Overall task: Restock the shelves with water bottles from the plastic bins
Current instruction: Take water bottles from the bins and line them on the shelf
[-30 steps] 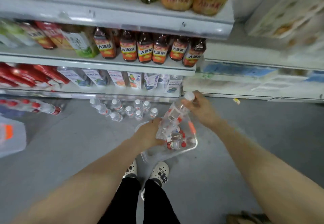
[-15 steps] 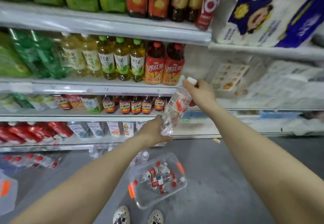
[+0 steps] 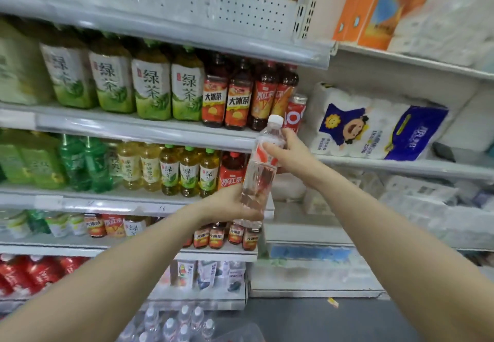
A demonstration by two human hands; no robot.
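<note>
A clear water bottle (image 3: pixel 260 173) with a white cap and a red-and-white label is held almost upright in front of the drink shelves. My left hand (image 3: pixel 227 208) grips its base from the left. My right hand (image 3: pixel 290 151) grips its upper part around the label, just below the cap. Several white-capped water bottles (image 3: pixel 176 323) stand on the floor below the lowest shelf. An edge of the clear plastic bin (image 3: pixel 240 335) shows at the bottom of the view.
Green tea bottles (image 3: pixel 149 87) and red iced-tea bottles (image 3: pixel 232 98) fill the shelf (image 3: pixel 133 127) behind the held bottle. More tea bottles crowd the shelf below. Packs of toilet paper (image 3: pixel 374 125) sit on the right-hand shelves. Grey floor lies at the lower right.
Both hands have lifted the water bottle out of the bin on the floor up to mid-shelf height. The view has tilted upward from the floor to the upper shelves.
</note>
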